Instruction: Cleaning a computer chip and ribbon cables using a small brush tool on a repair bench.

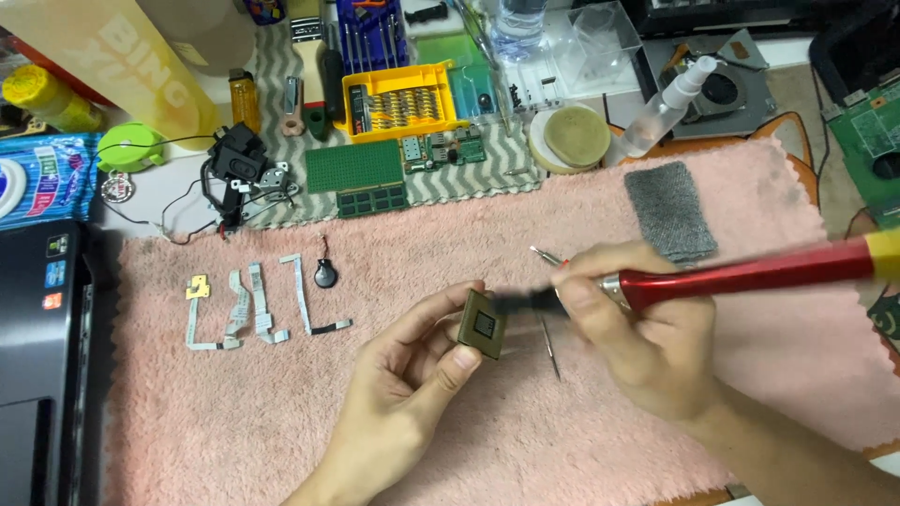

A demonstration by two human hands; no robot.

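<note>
My left hand [403, 389] pinches a small square processor chip [483, 324] between thumb and fingers, tilted up over the pink towel [234, 422]. My right hand [637, 337] grips a brush with a red and yellow handle [750, 273]; its dark bristles [525, 302] touch the chip's upper edge. A thin metal tool [550, 349] lies on the towel just under both hands.
Several flat ribbon cables [251, 314] and a coin cell [325, 274] lie at the left of the towel. A grey cloth pad [670, 211] sits at the right. Behind are a yellow screwdriver bit case [398, 98], green boards [356, 169], a spray bottle [661, 108], a laptop [42, 356].
</note>
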